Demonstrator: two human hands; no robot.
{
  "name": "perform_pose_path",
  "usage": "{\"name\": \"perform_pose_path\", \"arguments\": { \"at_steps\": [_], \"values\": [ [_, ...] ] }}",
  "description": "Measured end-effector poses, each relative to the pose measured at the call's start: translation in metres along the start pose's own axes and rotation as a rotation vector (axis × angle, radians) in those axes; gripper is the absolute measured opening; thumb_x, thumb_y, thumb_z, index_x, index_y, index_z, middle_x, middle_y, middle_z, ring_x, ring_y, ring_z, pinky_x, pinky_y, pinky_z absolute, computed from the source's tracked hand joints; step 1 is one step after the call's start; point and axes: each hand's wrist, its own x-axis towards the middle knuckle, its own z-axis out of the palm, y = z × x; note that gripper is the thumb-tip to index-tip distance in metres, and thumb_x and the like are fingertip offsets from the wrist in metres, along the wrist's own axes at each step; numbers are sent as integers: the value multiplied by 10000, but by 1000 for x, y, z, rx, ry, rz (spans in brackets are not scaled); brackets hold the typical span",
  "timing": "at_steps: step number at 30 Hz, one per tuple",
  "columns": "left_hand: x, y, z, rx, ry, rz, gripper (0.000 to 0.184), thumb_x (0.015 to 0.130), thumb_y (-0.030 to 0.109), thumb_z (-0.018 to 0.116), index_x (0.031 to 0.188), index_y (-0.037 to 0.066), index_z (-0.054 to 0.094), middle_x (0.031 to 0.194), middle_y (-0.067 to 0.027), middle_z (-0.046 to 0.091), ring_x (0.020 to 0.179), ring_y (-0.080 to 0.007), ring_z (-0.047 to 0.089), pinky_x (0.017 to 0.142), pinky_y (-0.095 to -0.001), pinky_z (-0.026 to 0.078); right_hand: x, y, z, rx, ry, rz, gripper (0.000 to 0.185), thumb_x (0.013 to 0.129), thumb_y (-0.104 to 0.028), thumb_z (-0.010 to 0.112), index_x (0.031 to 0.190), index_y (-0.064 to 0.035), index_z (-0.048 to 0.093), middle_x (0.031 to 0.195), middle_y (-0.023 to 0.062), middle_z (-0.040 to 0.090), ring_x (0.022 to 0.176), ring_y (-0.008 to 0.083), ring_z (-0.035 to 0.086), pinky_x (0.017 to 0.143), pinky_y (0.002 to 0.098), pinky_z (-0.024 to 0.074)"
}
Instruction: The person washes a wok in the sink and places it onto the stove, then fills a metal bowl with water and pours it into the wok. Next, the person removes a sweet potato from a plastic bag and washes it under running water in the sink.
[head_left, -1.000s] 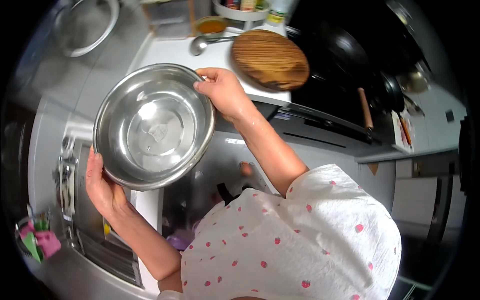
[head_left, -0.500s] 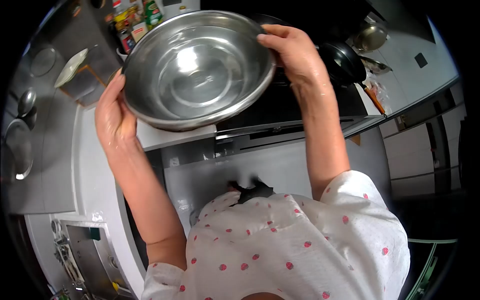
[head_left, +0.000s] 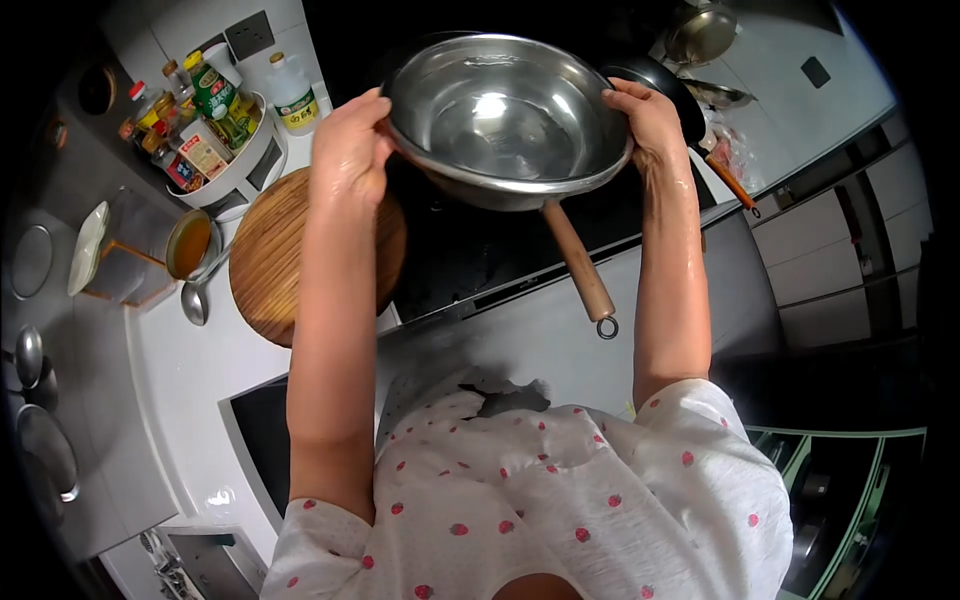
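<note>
A large stainless steel bowl (head_left: 500, 150) with clear liquid, seemingly water, in it is held up over the black stove (head_left: 450, 250). My left hand (head_left: 350, 145) grips its rim on the left side, the thumb over the edge. On the opposite side my right hand (head_left: 648, 118) has hold of the rim, fingers partly hidden behind it. Both hands look wet. Below the bowl, a wooden handle (head_left: 580, 265) with a metal ring sticks out toward me; the pan it belongs to is mostly hidden.
A round wooden board (head_left: 265, 260) lies left of the stove. Behind it, a white rack (head_left: 250, 180) holds several seasoning bottles. A small bowl of brown liquid (head_left: 193, 248) and a spoon (head_left: 196, 302) are farther left. A black pan (head_left: 655, 85) sits at the right.
The bowl and both hands have moved right relative to the counter, to over the stove. The wooden board and the wooden handle have come into sight.
</note>
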Motion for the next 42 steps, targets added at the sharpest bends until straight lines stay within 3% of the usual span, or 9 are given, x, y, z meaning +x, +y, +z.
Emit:
{"name": "perform_pose_path", "arguments": {
  "at_steps": [1,8,10,15,25,28,30,33,42],
  "values": [
    [9,-6,0,52,-29,-15,361,791,-29,506,1127,-125,417,914,-138,525,732,-162,531,643,-267,482,7,6,0,-42,77,-19,244,732,12,585,966,84,578,818,128,614,679,171,589,592,258,482],
    [35,-42,12,108,-54,-120,402,794,-37,482,1172,-117,373,978,-165,518,778,-194,554,677,-285,488,53,25,-19,-8,65,51,215,704,35,582,915,64,605,784,111,619,647,155,577,584,254,473],
    [37,-51,17,128,37,-125,329,795,-27,486,1107,-118,431,868,-128,545,715,-150,549,596,-222,490,67,28,-22,-67,57,45,203,705,35,584,905,59,607,786,104,617,655,158,574,595,257,468],
    [43,-77,23,132,69,-133,235,795,-26,480,1025,-76,480,919,-111,546,765,-159,562,648,-236,498,98,32,-24,-136,10,70,221,757,38,528,975,64,563,785,109,610,616,161,588,557,243,486],
    [47,-119,31,127,134,-112,285,787,-47,454,1070,-68,468,916,-92,553,815,-163,564,714,-257,483,137,37,-18,-178,-32,57,247,749,35,555,994,71,554,816,100,598,663,149,571,566,240,471],
    [50,-130,29,130,161,-111,224,776,-50,446,986,-41,521,867,-62,566,778,-134,554,698,-241,463,146,38,-15,-181,-49,54,256,746,38,559,1000,72,553,814,98,598,663,145,567,572,239,469],
    [55,-139,22,117,-4,-84,163,768,-43,445,872,3,562,818,-29,574,740,-111,537,679,-225,436,154,43,-14,-220,-76,27,254,745,38,563,997,72,553,814,100,597,666,144,564,581,240,468],
    [53,-144,25,137,47,-108,151,764,-39,440,798,33,568,780,-12,572,722,-102,528,679,-219,420,159,45,-11,-202,-71,28,216,705,51,590,921,61,575,808,116,576,666,175,548,550,277,457],
    [48,-154,32,99,66,-128,150,781,-37,447,826,36,569,804,-9,556,731,-103,523,688,-223,415,167,43,-5,-244,-54,-9,213,702,32,608,911,59,580,785,110,579,656,174,547,547,275,450]
  ]
}}
